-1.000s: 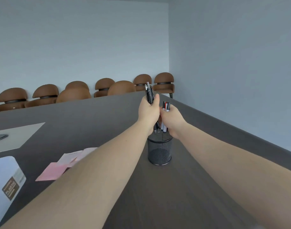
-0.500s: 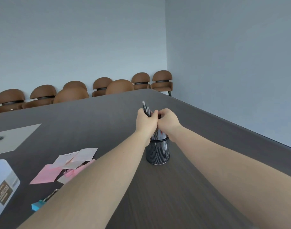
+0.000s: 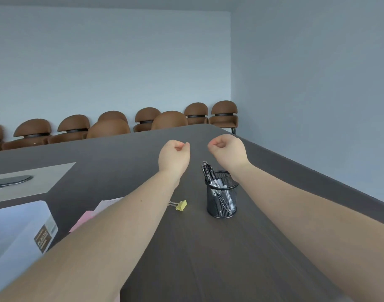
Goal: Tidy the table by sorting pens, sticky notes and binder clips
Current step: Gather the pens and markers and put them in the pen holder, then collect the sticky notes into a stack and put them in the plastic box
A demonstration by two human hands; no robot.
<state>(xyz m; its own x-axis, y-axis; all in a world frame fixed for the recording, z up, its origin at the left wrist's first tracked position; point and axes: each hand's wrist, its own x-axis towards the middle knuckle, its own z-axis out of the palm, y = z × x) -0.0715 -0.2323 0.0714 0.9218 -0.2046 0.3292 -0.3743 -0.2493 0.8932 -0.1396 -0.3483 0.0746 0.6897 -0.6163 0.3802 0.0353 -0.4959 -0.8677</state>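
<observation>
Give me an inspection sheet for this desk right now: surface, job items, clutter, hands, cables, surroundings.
Surface: dark wood-grain table with a pale inset panel at far left.
Job's things: pens stand in the black mesh cup; a yellow binder clip lies loose left of the cup; pink sticky notes lie partly hidden under the left forearm.
Clutter: a white plastic box with a brown label at the near left edge.
Grippers: left hand and right hand are loosely curled above the table, holding nothing.
Cables: nothing seen.
Surroundings: brown chairs lined along a pale wall.
</observation>
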